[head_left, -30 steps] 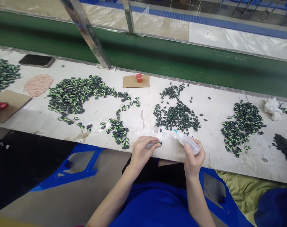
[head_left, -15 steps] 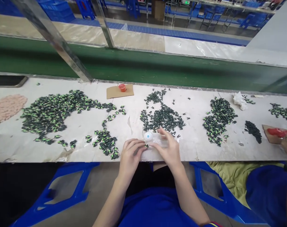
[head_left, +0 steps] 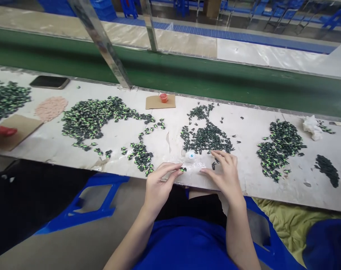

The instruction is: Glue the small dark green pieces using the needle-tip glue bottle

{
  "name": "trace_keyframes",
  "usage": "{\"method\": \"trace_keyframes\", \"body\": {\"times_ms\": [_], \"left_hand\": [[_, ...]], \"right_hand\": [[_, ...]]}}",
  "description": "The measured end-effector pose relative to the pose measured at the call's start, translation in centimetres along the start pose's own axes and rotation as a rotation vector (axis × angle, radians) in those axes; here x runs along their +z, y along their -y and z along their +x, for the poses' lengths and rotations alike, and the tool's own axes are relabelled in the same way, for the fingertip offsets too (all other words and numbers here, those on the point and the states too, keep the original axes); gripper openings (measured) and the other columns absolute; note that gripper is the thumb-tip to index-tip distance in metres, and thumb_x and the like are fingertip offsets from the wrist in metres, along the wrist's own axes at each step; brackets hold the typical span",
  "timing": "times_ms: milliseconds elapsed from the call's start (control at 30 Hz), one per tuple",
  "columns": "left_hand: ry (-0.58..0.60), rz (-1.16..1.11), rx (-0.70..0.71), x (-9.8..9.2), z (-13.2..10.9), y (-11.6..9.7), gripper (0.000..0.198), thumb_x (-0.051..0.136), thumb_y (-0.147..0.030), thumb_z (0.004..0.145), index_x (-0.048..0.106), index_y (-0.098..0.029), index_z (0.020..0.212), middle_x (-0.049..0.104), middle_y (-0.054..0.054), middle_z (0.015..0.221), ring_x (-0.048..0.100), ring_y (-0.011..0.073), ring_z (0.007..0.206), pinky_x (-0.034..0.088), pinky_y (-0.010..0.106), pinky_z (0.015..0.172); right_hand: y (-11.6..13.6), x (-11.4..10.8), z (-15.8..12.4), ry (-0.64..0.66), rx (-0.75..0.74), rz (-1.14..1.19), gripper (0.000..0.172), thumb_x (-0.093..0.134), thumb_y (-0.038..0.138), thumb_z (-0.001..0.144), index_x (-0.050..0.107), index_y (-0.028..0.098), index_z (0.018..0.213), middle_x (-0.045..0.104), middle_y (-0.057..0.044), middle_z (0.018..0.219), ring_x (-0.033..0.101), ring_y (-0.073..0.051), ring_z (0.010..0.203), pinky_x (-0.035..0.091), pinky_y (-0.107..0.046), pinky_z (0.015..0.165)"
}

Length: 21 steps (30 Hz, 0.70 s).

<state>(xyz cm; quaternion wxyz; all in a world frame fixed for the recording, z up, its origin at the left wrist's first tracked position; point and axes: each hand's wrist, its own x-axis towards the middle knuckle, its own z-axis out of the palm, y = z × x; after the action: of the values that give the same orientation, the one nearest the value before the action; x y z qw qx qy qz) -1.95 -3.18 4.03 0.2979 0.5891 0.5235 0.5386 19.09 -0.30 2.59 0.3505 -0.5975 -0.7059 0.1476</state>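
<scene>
Between the thumb and fingertips of my left hand (head_left: 163,183) is a small dark piece with green marks (head_left: 183,169), held just above the table's front edge. My right hand (head_left: 225,172) is open, thumb and fingers spread apart, nothing visible between them. A white ball with a blue dot (head_left: 190,156) sits between and beyond my hands. Past it spreads a heap of small dark green pieces (head_left: 205,137), and the fingertips of my right hand are close to its near edge. Left of my hands lies a small cluster of dark-and-green pieces (head_left: 141,156).
A large heap of dark-and-green pieces (head_left: 93,118) lies left, another heap (head_left: 281,146) right. A red cup (head_left: 163,98) stands on cardboard (head_left: 153,103) near the green barrier (head_left: 187,73). Pale pink pieces (head_left: 50,108), a phone-like slab (head_left: 50,82) and crumpled tissue (head_left: 312,126) lie farther out.
The view has swung left, bringing more of the left table in. My right hand has moved farther from my left, opening wider. The small piece stays in my left fingers.
</scene>
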Motion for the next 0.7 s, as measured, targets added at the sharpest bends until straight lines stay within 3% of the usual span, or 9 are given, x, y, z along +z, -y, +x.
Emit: {"method": "trace_keyframes", "body": {"times_ms": [67, 200, 333, 433, 533, 700], "left_hand": [[-0.008, 0.01, 0.017, -0.3, -0.1, 0.1, 0.011, 0.065, -0.017, 0.082, 0.074, -0.022, 0.087, 0.074, 0.003, 0.081, 0.068, 0.0169, 0.077, 0.057, 0.029, 0.071], [-0.035, 0.03, 0.017, -0.9, -0.3, 0.3, 0.011, 0.066, -0.016, 0.082, 0.074, -0.022, 0.086, 0.073, 0.002, 0.079, 0.066, 0.0159, 0.076, 0.056, 0.027, 0.069], [-0.038, 0.115, 0.014, -1.0, -0.3, 1.3, 0.01, 0.065, -0.016, 0.083, 0.073, -0.021, 0.087, 0.073, 0.003, 0.081, 0.065, 0.0168, 0.079, 0.054, 0.029, 0.072], [-0.009, 0.228, 0.06, -0.4, -0.3, 2.8, 0.012, 0.063, -0.017, 0.085, 0.073, -0.021, 0.09, 0.073, 0.004, 0.082, 0.062, 0.0197, 0.084, 0.053, 0.034, 0.077], [0.021, 0.32, 0.097, 0.5, -0.4, 4.1, 0.015, 0.061, -0.017, 0.086, 0.074, -0.023, 0.091, 0.073, 0.004, 0.082, 0.058, 0.0225, 0.089, 0.049, 0.039, 0.081], [0.039, 0.424, 0.09, 1.2, -0.4, 4.7, 0.013, 0.066, -0.016, 0.083, 0.075, -0.026, 0.086, 0.072, 0.003, 0.084, 0.056, 0.0225, 0.089, 0.045, 0.041, 0.083]], "right_hand": [[1.2, 1.9, 0.5, 0.038, -0.039, 0.035, 0.055, 0.074, 0.051, 0.071, 0.063, 0.028, 0.119, 0.06, -0.01, 0.12, 0.044, -0.034, 0.113, 0.042, -0.053, 0.095], [2.5, 4.7, 1.7, 0.066, -0.034, 0.107, 0.033, 0.072, 0.045, 0.076, 0.065, 0.025, 0.102, 0.061, -0.01, 0.118, 0.045, -0.033, 0.114, 0.04, -0.055, 0.098], [3.3, 4.5, 2.0, 0.106, 0.084, 0.302, 0.027, 0.067, 0.041, 0.079, 0.056, 0.022, 0.095, 0.065, -0.01, 0.115, 0.053, -0.029, 0.112, 0.045, -0.049, 0.094], [3.2, 3.2, 1.0, 0.149, 0.219, 0.488, 0.027, 0.068, 0.042, 0.078, 0.052, 0.022, 0.088, 0.07, -0.004, 0.088, 0.065, -0.021, 0.082, 0.053, -0.036, 0.073], [2.7, 2.4, -0.1, 0.062, 0.265, 0.557, 0.028, 0.073, 0.041, 0.071, 0.058, 0.02, 0.08, 0.067, 0.0, 0.072, 0.062, -0.016, 0.063, 0.049, -0.027, 0.058], [1.8, 2.6, -0.9, -0.174, 0.377, 0.559, 0.03, 0.072, 0.046, 0.069, 0.063, 0.018, 0.071, 0.063, 0.0, 0.062, 0.056, -0.015, 0.054, 0.044, -0.026, 0.051]]}}
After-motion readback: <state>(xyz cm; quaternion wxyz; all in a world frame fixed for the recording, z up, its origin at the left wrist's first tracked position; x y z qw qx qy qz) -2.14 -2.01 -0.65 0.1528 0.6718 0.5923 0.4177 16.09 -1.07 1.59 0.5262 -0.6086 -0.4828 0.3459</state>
